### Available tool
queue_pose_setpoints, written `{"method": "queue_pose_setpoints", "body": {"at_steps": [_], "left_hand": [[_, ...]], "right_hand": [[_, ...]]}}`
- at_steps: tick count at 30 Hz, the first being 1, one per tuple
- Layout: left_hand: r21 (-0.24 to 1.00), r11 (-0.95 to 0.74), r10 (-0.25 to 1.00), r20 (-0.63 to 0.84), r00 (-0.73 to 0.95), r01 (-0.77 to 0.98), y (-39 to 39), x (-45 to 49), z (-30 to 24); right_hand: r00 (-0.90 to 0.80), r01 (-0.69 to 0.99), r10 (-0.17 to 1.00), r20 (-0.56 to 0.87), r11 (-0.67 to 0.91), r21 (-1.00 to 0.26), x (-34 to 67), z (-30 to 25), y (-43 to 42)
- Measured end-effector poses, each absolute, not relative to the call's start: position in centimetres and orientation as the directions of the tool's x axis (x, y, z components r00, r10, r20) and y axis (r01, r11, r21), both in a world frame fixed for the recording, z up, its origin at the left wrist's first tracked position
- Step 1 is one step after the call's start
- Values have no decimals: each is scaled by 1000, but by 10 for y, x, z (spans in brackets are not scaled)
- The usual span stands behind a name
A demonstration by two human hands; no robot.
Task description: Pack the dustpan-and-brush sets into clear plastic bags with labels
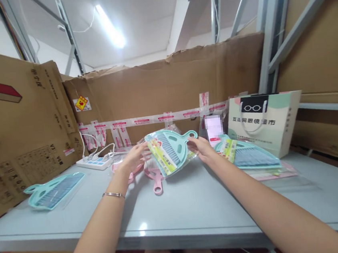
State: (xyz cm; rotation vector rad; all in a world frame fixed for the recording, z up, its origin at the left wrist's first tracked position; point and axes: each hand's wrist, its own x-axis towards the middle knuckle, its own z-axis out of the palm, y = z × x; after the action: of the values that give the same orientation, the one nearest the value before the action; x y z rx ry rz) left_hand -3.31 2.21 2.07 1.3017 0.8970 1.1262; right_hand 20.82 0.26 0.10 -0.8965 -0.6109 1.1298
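1. Lower left: turquoise dustpan (pixel 47 193) on the worktop (pixel 196 210)
2. Centre: left hand (pixel 134 157), grip clamped on the left of the bagged dustpan-and-brush set (pixel 168 152)
3. Right of centre: right hand (pixel 201 148), grip clamped on the set by its handle (pixel 192 133)
4. Right: labelled dustpan (pixel 255 157) before the paper bag (pixel 261 131)

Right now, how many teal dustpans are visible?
3: one teal dustpan between the left hand and right hand, one lying far left, one in front of the paper bag. Others may be hidden beneath.
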Motion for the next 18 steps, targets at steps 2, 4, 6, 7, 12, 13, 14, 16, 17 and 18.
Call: {"method": "queue_pose_setpoints", "body": {"at_steps": [2, 4, 6, 7, 12, 13, 14, 16, 17, 18], "left_hand": [[989, 7, 936, 45, 349, -148, 16, -31, 20], [986, 18, 936, 42, 350, -166, 11, -29, 21], [987, -60, 971, 93, 218, -151, 10, -29, 21], [984, -130, 984, 143, 109, -120, 10, -30, 20], [904, -383, 917, 398, -42, 190, 14, -31, 14], [864, -434, 887, 459, -43, 255, 14, -30, 13], [812, -485, 845, 531, -66, 325, 14, -29, 12], [717, -545, 764, 638, -94, 435, 13, -27, 13], [702, -552, 765, 641, -63, 450, 12, -25, 13], [714, -546, 793, 609, -4, 438, 10, -24, 14]], "right_hand": [[373, -530, 927, -48, 170, -831, 210, 0, 6], [396, -557, 915, -72, 177, -812, 209, -1, 7], [411, -579, 907, -90, 184, -795, 208, -2, 8], [419, -587, 903, -95, 190, -787, 208, -3, 8], [455, -612, 884, -105, 224, -759, 208, -4, 10], [456, -615, 884, -106, 226, -756, 208, -4, 10], [455, -617, 884, -106, 227, -754, 208, -4, 10], [451, -618, 886, -104, 226, -753, 207, -5, 10], [449, -618, 888, -102, 226, -753, 207, -5, 10], [447, -618, 889, -100, 226, -753, 206, -5, 10]]}}
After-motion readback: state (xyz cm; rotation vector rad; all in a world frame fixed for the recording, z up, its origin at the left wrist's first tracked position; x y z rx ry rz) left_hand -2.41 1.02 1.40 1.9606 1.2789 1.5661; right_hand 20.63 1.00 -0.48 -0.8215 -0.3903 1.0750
